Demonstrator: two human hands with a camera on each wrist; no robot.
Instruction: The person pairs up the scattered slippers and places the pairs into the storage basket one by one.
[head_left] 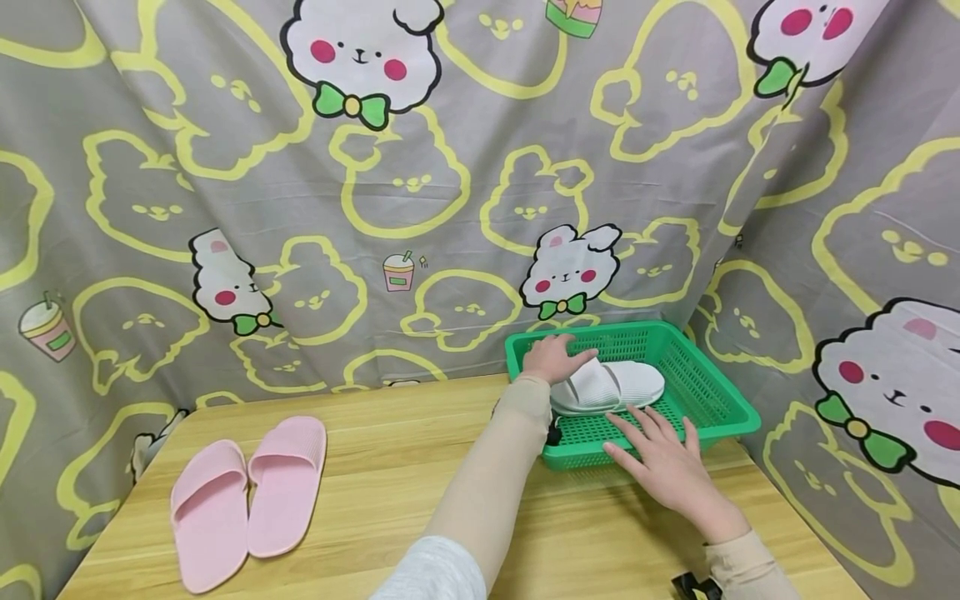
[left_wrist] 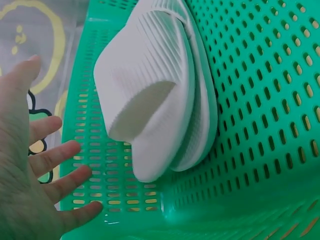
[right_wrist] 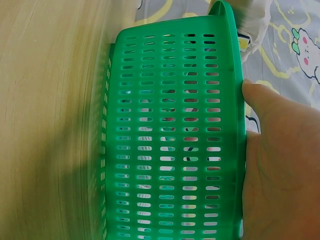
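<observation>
A pair of white slippers [head_left: 600,387] lies in a green plastic basket [head_left: 716,379], pressed together on edge in the left wrist view, one slipper [left_wrist: 145,85] against the other. My left hand [head_left: 553,360] is over the basket's left end. Its fingers are spread beside the slippers [left_wrist: 160,135], with a gap between hand and footwear in the left wrist view. At the basket's front rim [head_left: 577,454] is my right hand [head_left: 667,467], fingers spread and reaching over the edge. In the right wrist view this hand [right_wrist: 282,150] overlaps the rim.
Two pink slippers [head_left: 247,500] sit side by side on the left of the wooden table [head_left: 390,467]. A grey curtain [head_left: 450,250] with cartoon prints hangs right behind the table and along its sides.
</observation>
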